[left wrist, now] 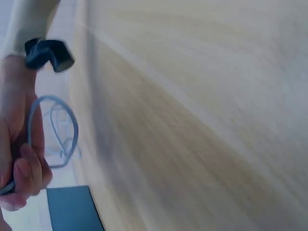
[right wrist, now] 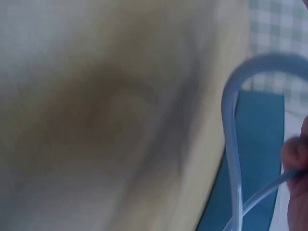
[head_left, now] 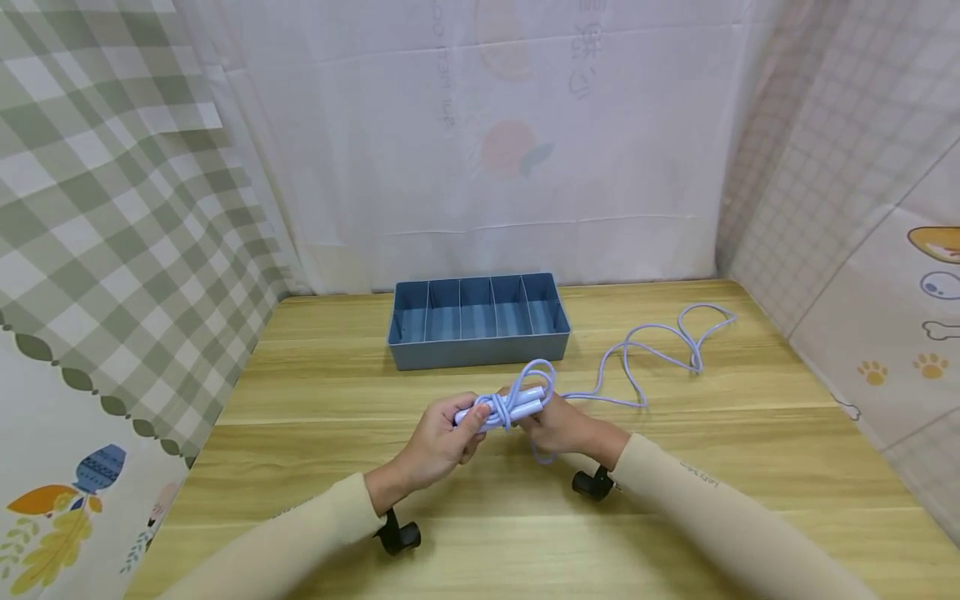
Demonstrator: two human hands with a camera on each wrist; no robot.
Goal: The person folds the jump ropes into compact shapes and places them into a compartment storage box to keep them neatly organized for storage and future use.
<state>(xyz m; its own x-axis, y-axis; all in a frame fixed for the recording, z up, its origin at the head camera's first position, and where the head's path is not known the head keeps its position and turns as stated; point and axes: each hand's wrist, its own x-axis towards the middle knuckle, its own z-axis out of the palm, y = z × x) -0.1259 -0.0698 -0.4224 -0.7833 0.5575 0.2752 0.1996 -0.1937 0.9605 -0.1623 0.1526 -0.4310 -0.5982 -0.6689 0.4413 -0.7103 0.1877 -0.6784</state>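
Note:
A pale lavender jump rope [head_left: 505, 409] is held up over the near middle of the table, its two handles side by side with several turns of cord wound round them. My left hand [head_left: 444, 437] grips the handles at their left end, thumb on top. Behind their right end is my right hand [head_left: 561, 427], its fingers partly hidden by the handles and loops. In the right wrist view, the cord [right wrist: 232, 144] bends in a loop and passes into the right hand's curled fingers [right wrist: 294, 153]. The left wrist view shows the left hand's fingers [left wrist: 31, 171] curled, with a cord loop beside them.
A blue-grey bin [head_left: 480, 350] with several compartments stands at the back of the wooden table [head_left: 315, 417]. Loose cord [head_left: 660, 354] trails across the table to the back right. Curtains [head_left: 487, 167] hang behind and on both sides.

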